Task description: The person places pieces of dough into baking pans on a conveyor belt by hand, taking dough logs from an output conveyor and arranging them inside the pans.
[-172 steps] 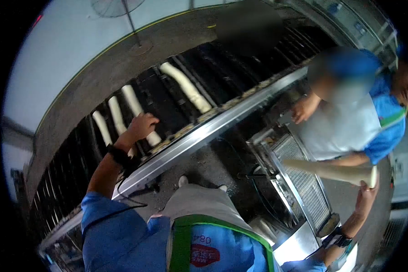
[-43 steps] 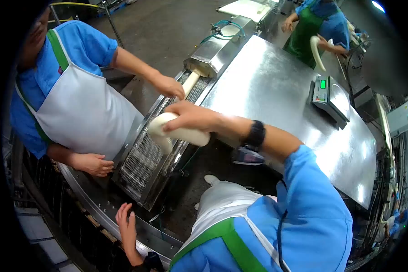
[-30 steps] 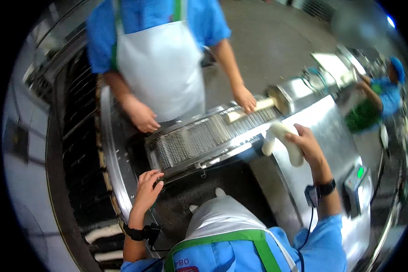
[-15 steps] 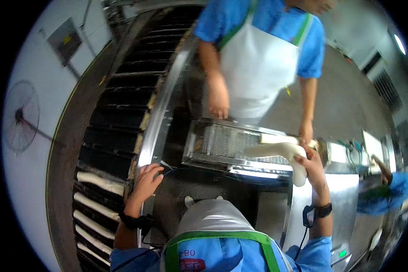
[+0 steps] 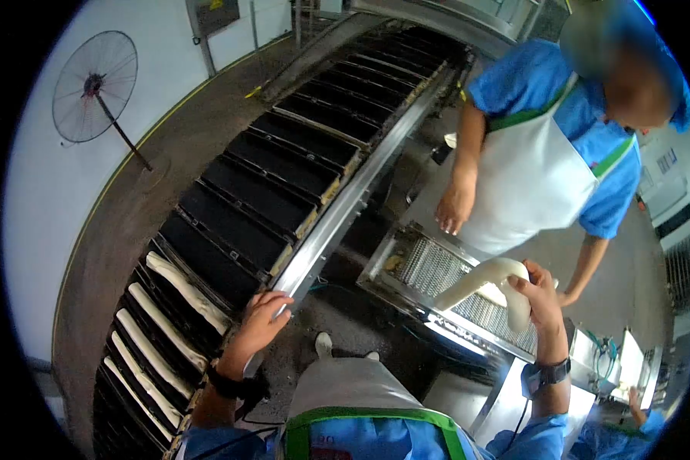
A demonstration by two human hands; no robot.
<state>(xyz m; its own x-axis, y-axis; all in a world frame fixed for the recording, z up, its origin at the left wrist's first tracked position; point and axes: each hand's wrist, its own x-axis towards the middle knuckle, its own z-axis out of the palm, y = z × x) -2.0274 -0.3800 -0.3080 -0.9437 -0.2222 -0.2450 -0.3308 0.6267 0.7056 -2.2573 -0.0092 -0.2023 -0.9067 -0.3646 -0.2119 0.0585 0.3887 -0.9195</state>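
Note:
My right hand (image 5: 542,300) is wrapped round a pale dough roll (image 5: 479,282), which droops on both sides of it above the metal mesh conveyor (image 5: 431,268). My left hand (image 5: 265,320), its fingers apart and nothing in it, is at the metal rail (image 5: 314,249) of the black tray conveyor (image 5: 280,161). Several long dough strips (image 5: 178,285) lie in the trays left of and below that hand. The trays above them hold no dough.
A co-worker (image 5: 529,176) in a white apron stands across the mesh conveyor, one hand hanging near its far end. A round fan (image 5: 94,84) stands by the left wall. Part of another person (image 5: 617,441) shows at the lower right.
The view has swung toward the tray conveyor since the earlier frames. My right hand still holds the dough roll over the mesh conveyor, and my left hand stays near the rail.

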